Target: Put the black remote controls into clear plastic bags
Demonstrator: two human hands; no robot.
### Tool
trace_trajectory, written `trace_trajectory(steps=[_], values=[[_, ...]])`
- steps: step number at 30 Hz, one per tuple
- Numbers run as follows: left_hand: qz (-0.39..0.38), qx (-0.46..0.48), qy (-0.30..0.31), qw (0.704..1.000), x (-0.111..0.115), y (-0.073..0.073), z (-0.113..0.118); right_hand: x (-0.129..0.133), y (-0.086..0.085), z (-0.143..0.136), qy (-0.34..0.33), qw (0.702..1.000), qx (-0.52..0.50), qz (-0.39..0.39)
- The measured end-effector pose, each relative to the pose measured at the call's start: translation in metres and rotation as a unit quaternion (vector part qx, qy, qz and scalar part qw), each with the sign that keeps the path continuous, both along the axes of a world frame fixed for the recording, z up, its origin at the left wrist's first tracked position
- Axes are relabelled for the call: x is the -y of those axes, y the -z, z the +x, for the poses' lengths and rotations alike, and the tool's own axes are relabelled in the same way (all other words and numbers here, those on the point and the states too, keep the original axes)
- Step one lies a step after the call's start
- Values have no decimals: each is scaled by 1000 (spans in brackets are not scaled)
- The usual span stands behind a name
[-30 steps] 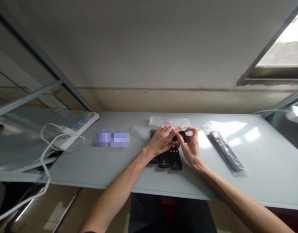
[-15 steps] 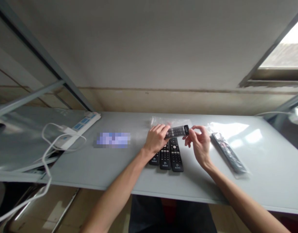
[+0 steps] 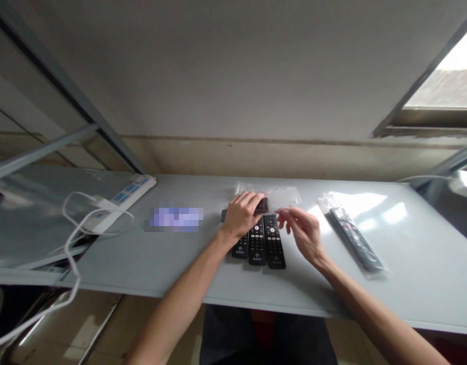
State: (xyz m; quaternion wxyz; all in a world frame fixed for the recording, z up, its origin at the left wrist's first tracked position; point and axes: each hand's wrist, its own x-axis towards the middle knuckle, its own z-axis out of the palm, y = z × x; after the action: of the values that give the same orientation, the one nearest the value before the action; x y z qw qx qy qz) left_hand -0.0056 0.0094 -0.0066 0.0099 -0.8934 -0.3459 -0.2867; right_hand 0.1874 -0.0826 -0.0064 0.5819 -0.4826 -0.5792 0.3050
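Observation:
My left hand (image 3: 241, 215) is closed around a black remote control (image 3: 261, 205), held crosswise above the table; most of it is hidden under my fingers. Clear plastic stretches from the remote's right end to my right hand (image 3: 303, 230), whose thumb and fingers pinch the edge of this plastic bag (image 3: 273, 207). Below my hands, three black remotes lie side by side: a left one (image 3: 240, 248), a middle one (image 3: 257, 248) and a right one (image 3: 276, 248). Their upper ends are partly covered by my left hand and the held remote.
Another remote in a clear bag (image 3: 357, 241) lies slanted to the right. Loose clear plastic (image 3: 288, 193) lies behind my hands. On the left are a white power strip (image 3: 121, 203) with a white cable (image 3: 70, 253) and a blurred-out patch (image 3: 175, 218). A wall backs the grey table (image 3: 172, 268).
The held remote has slid left into my left hand, so less of it shows. My right hand has moved slightly left and down, with clear plastic now stretched between the hands.

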Motion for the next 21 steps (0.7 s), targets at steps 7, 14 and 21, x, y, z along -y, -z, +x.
trace_trajectory(steps=[7, 14, 21], values=[[-63, 56, -101, 991, -5, 4, -6, -10, -2, 14, 105, 976, -191, 16], [-75, 57, 45, 995, -1, 14, 3, -15, 18, -1, 13, 991, -77, -111], [-80, -2, 140, 987, 0, 10, 8, -34, 4, 49, 139, 941, -301, -62]])
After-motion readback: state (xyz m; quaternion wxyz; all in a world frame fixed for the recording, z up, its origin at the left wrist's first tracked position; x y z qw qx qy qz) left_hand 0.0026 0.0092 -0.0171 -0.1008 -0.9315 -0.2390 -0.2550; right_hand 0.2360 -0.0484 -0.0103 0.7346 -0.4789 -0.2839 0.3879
